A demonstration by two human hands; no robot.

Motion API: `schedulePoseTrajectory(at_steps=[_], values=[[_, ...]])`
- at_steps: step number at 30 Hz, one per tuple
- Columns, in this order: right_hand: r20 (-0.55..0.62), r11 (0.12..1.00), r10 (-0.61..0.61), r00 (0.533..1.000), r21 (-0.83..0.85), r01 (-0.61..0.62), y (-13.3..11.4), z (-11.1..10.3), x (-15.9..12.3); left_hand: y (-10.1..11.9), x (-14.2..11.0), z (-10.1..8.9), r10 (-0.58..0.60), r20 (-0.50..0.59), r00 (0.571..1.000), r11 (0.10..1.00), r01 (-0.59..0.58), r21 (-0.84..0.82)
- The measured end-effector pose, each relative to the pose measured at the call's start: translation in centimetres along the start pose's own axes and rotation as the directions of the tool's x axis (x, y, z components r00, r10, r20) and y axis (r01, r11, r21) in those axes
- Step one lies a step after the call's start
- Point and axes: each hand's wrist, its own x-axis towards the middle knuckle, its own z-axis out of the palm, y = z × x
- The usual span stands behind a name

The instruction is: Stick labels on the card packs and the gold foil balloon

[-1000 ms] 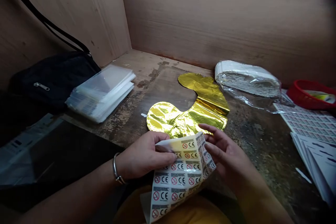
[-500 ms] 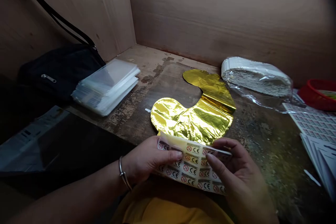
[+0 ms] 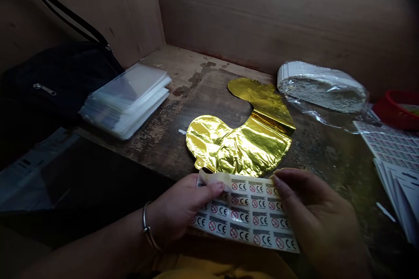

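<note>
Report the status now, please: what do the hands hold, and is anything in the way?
Left hand, right hand: both gripping sheet of CE warning labels. Left thumb on curled corner. Gold foil balloon lies just beyond.

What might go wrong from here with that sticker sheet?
The curled-back strip of the sticker sheet, pinched by the left hand, sits right beside the gold foil balloon, so it might catch on the foil. The sheet also spans across to the right hand, so uneven pulling might crease the printed labels.
</note>
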Motion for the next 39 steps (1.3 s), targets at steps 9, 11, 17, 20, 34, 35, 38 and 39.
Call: schedulePoseTrajectory(at_steps=[9, 11, 17, 20, 34, 35, 38, 39], values=[[0.254, 0.664, -0.652, 0.714, -0.263, 0.7, -1.6, 0.7, -0.1, 0.4, -0.5, 0.9, 0.03, 0.038, 0.999, 0.999, -0.031, 0.01], [0.256, 0.704, -0.623, 0.739, -0.229, 0.673, -1.8, 1.1, 0.1, 0.4, -0.6, 1.0, 0.024, 0.044, 0.999, 1.0, -0.024, 0.005], [0.278, 0.753, -0.572, 0.772, -0.196, 0.628, -1.6, 1.3, 0.0, -0.1, -0.2, -0.1, 0.047, 0.116, 0.992, 0.99, -0.062, 0.13], [0.283, 0.745, -0.573, 0.769, -0.21, 0.633, -1.7, 1.3, -0.1, -0.3, 0.0, -0.4, 0.083, 0.102, 0.991, 0.976, -0.102, 0.194], [0.306, 0.671, -0.622, 0.721, -0.266, 0.692, -1.8, 1.6, 0.0, 0.0, -0.7, 0.7, 0.132, 0.113, 0.985, 0.94, -0.161, 0.3], [0.302, 0.682, -0.616, 0.728, -0.259, 0.684, -1.9, 1.7, 0.0, -0.1, -0.6, 0.7, 0.12, 0.105, 0.987, 0.948, -0.145, 0.284], [0.268, 0.72, -0.599, 0.755, -0.233, 0.654, -2.1, 2.0, -0.1, -0.4, -0.3, 0.4, 0.101, 0.091, 0.991, 0.962, -0.12, 0.247], [0.254, 0.742, -0.584, 0.771, -0.218, 0.634, -2.1, 1.9, -0.2, -0.5, -0.2, 0.3, 0.099, 0.083, 0.992, 0.962, -0.116, 0.246]])
